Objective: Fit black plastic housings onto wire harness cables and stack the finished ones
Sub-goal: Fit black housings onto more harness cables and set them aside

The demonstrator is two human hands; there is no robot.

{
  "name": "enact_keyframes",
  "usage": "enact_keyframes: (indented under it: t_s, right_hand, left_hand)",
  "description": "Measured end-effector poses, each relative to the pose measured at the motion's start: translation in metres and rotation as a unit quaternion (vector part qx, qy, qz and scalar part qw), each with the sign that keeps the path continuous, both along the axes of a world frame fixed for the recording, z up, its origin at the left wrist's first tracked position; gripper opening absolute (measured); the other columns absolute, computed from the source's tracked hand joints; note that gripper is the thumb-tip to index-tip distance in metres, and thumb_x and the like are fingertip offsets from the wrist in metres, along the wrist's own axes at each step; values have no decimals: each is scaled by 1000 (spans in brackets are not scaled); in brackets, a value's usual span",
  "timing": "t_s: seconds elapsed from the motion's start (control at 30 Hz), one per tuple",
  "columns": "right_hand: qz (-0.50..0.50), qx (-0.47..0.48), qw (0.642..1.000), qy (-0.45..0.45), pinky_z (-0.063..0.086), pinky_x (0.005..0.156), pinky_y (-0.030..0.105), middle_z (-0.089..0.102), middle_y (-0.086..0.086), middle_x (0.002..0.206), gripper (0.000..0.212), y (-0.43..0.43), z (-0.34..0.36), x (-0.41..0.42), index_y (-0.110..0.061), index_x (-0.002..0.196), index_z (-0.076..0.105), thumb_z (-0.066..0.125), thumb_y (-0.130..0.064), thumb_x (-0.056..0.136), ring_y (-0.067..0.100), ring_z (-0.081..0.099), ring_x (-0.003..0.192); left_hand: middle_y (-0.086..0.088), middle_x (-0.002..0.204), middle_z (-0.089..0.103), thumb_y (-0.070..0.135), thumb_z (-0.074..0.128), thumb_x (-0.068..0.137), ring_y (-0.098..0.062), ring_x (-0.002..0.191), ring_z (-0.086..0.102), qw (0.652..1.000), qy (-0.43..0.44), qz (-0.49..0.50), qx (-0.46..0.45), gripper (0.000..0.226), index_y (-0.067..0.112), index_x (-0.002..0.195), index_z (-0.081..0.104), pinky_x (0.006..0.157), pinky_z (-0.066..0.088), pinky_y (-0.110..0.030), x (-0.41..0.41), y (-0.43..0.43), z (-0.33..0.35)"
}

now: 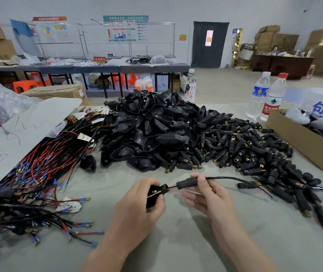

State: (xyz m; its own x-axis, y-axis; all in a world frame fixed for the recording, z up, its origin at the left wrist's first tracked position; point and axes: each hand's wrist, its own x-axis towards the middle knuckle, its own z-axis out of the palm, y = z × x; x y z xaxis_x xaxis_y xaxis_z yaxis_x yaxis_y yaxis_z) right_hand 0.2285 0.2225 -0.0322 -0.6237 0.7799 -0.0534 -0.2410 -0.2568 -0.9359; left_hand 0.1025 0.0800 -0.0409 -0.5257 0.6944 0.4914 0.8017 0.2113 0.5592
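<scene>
My left hand [137, 205] grips a black plastic housing [153, 195] near the table's front middle. Red and black wires run out of it to a black cylindrical sleeve [186, 183], which my right hand [205, 193] pinches between thumb and forefinger. The harness cable [229, 178] arcs right from the sleeve toward a copper-tipped end. A big heap of loose black housings [148, 130] lies behind my hands. A spread of small black connectors with brass ends [245, 150] lies to the right. Red and black wire harnesses [35, 177] with blue terminals pile at the left.
A cardboard box [304, 142] with oddments sits at the right edge. Two water bottles [266, 97] stand behind it, a third bottle [190, 86] behind the heap. A white sheet [19, 130] and plastic bags lie at the left. One housing [88, 163] lies alone.
</scene>
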Motion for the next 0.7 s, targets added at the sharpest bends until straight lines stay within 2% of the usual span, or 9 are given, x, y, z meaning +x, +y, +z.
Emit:
enact_keyframes:
  t_s: [0.1, 0.2, 0.33, 0.4, 0.47, 0.57, 0.63, 0.7]
  right_hand:
    - [-24, 32, 999, -5, 59, 64, 24, 78, 9, 95, 26, 0, -1, -1, -16, 102, 75, 54, -31, 99, 21, 75, 86]
    - [-38, 40, 998, 17, 59, 67, 24, 76, 8, 93, 28, -1, 0, -2, -19, 96, 79, 59, -37, 90, 16, 73, 82]
    - [3, 4, 998, 55, 60, 69, 28, 76, 7, 101, 24, 0, 0, -2, -17, 101, 75, 53, -24, 97, 20, 74, 87]
    - [27, -11, 998, 62, 60, 71, 30, 76, 8, 106, 23, 0, -1, -1, -13, 110, 69, 47, -16, 102, 21, 74, 90]
    - [55, -24, 996, 70, 60, 74, 31, 75, 9, 110, 23, -1, 0, -1, -12, 115, 65, 44, -13, 104, 22, 73, 94]
    - [87, -52, 991, 92, 59, 78, 28, 74, 13, 112, 26, -5, -1, -2, -8, 117, 63, 56, -18, 94, 23, 73, 99]
    - [100, -56, 989, 99, 58, 81, 28, 73, 15, 113, 31, -7, -1, -3, -6, 114, 65, 62, -19, 86, 23, 72, 102]
    - [109, -65, 986, 107, 58, 82, 28, 72, 16, 115, 31, -7, -1, -2, -5, 113, 66, 62, -17, 84, 25, 71, 103]
  left_hand:
    - [22, 88, 58, 46, 46, 85, -4, 79, 58, 1000, -1, -8, -4, 19, 40, 101, 55, 66, 49, -23, 2, -1, 3]
    - [21, 87, 60, 45, 46, 84, -7, 77, 58, 1000, -17, -12, 1, 19, 39, 97, 57, 65, 48, -23, 3, 0, 4]
    - [16, 66, 57, 46, 45, 82, -10, 57, 50, 997, -75, -23, 25, 20, 36, 90, 60, 53, 36, -21, 1, 1, 5]
    - [14, 63, 57, 45, 45, 83, -11, 55, 48, 995, -96, -26, 34, 22, 33, 88, 63, 51, 34, -19, 0, 1, 5]
    - [13, 66, 60, 45, 46, 85, -13, 56, 54, 993, -110, -25, 35, 24, 32, 88, 65, 53, 43, -26, 0, 2, 5]
    - [9, 65, 63, 49, 48, 85, -18, 58, 60, 989, -140, -19, 38, 26, 32, 90, 66, 60, 50, -38, 2, 3, 5]
    - [8, 64, 64, 48, 50, 85, -18, 57, 62, 987, -158, -16, 39, 23, 32, 91, 66, 59, 49, -33, 2, 3, 5]
    - [9, 61, 64, 46, 51, 86, -12, 52, 60, 982, -184, -22, 45, 23, 30, 88, 66, 53, 43, -17, 2, 4, 5]
